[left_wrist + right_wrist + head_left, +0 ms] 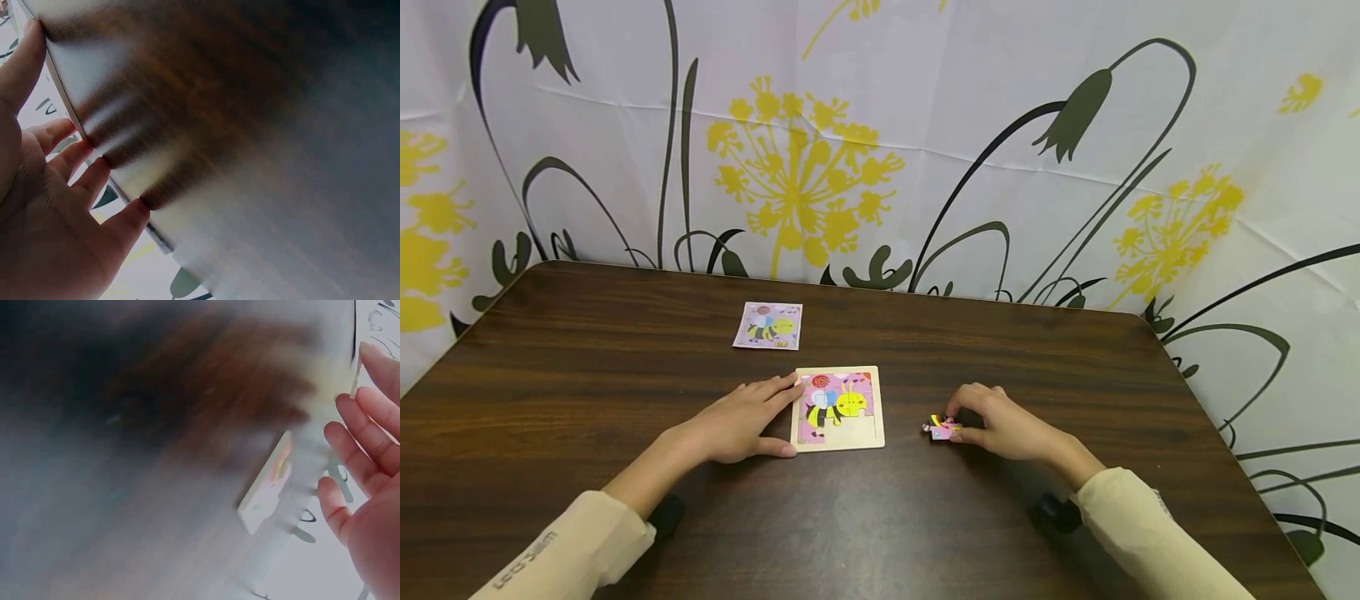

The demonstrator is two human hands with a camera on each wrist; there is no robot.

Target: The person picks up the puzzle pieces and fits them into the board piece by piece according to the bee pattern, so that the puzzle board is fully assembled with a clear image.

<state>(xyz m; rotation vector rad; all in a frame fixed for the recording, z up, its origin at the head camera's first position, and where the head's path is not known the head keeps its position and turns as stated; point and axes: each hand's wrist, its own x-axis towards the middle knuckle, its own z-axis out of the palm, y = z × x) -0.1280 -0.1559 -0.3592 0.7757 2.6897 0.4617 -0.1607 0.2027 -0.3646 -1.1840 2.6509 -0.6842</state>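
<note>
A square wooden jigsaw puzzle tray [880,408] lies on the table, with a pink picture of a yellow-and-black bee pieced together in it. Bare wood shows at the tray's lower right. My left hand [737,421] rests along the left side of the tray, fingers fairly straight at the upper corner and thumb at the lower one. Right of the tray, my right hand [1000,423] pinches a thin puzzle piece [357,381] between thumb and fingertips. Another puzzle piece [265,487], pink with some orange and yellow, lies on the table beside that hand.
Behind the tray, to its left, lies a paper card [767,326] printed with the same bee picture. The dark wood-grain table [880,533] ends at a back edge against a white curtain [970,100] with yellow and grey-green flowers.
</note>
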